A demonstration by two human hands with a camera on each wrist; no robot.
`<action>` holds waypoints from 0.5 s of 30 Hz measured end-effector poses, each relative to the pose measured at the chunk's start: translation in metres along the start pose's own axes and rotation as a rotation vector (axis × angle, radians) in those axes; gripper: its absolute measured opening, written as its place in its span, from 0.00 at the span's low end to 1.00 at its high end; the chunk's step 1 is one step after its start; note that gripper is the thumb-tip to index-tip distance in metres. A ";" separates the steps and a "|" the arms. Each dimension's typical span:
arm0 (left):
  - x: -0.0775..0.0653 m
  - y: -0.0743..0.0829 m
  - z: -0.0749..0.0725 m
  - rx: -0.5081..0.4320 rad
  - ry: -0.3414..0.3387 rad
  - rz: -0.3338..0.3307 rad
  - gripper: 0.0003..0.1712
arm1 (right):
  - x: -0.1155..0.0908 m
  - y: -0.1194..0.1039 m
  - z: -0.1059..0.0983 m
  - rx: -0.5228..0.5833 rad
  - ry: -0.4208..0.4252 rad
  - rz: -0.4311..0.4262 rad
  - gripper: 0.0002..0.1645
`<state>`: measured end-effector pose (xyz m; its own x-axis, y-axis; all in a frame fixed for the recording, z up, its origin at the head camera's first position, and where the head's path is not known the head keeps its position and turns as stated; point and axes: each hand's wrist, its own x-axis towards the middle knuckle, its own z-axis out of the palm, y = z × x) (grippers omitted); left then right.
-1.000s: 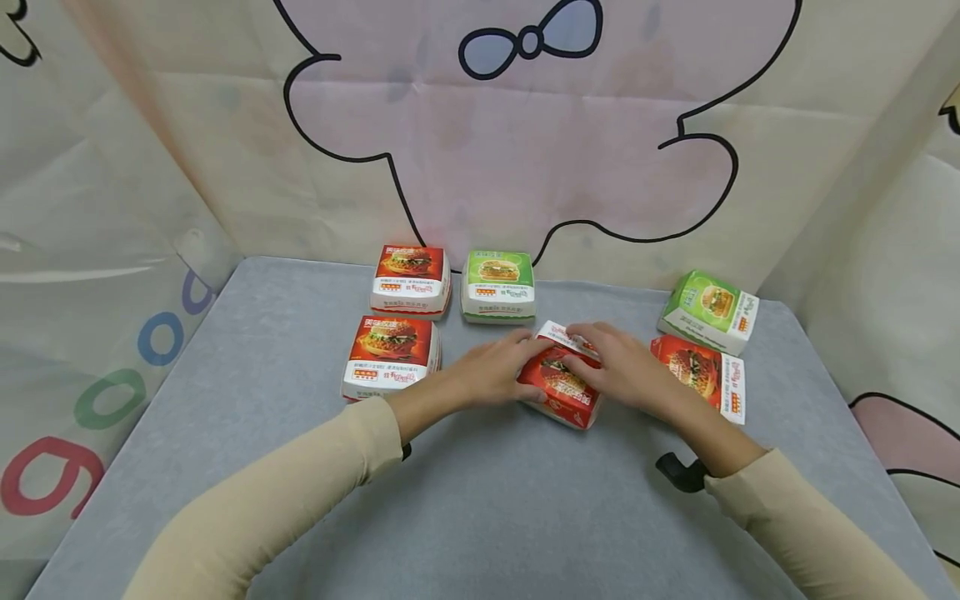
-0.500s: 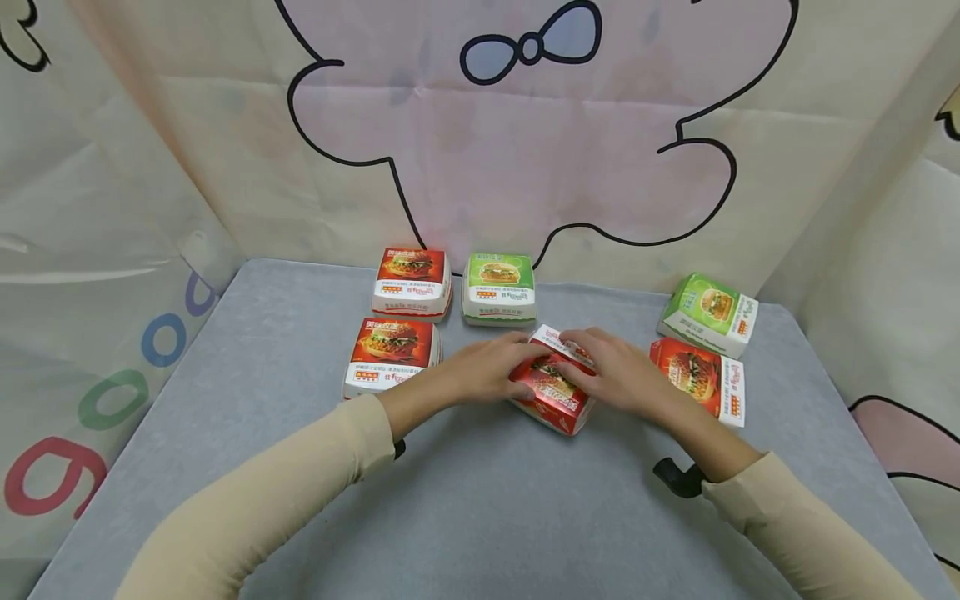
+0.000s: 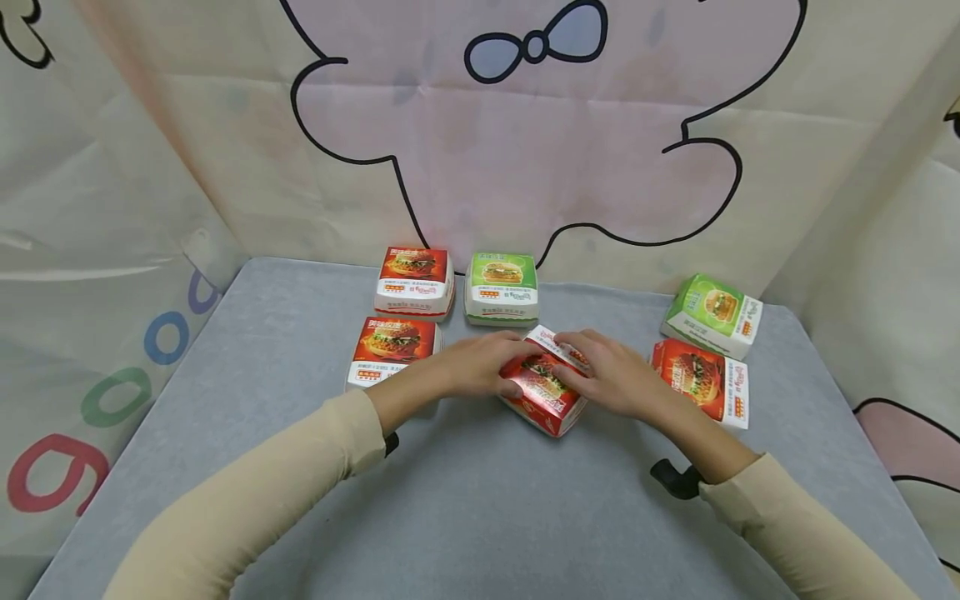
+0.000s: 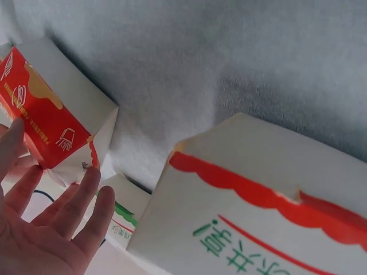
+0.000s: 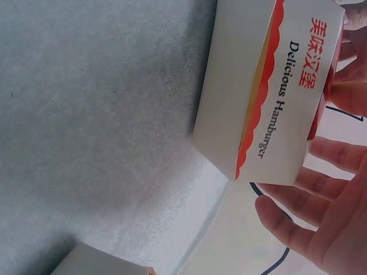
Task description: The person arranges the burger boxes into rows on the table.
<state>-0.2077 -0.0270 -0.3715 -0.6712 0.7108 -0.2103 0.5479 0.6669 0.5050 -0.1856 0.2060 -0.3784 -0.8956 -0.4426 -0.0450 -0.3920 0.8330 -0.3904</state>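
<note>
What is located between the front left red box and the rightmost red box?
Another red box, turned at an angle, with the left hand and the right hand touching it. The head view shows this.

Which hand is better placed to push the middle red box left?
Likely your right hand: it's on the right side of the middle red box, so could push leftward. Your left hand is on its left, better for steadying.

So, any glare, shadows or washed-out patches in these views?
Head view: pale sheen on top of the centre red box, soft shadow on the tabletop; left wrist: shadow beside the large near box; right wrist: lettering legible, backdrop beyond pale and washed out.
</note>
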 end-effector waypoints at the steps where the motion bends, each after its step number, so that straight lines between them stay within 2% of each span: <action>1: -0.001 0.000 -0.001 0.001 -0.005 0.000 0.37 | 0.000 0.000 0.000 0.001 -0.001 -0.001 0.31; 9: -0.003 -0.002 -0.008 -0.024 -0.052 0.006 0.36 | 0.000 0.002 -0.001 0.039 -0.020 -0.032 0.31; 15: -0.002 -0.005 -0.010 -0.044 -0.079 0.029 0.35 | 0.004 0.003 -0.006 0.123 -0.055 -0.071 0.33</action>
<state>-0.2141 -0.0341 -0.3648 -0.6127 0.7465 -0.2596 0.5433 0.6364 0.5476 -0.1919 0.2088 -0.3742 -0.8525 -0.5191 -0.0619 -0.4222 0.7534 -0.5041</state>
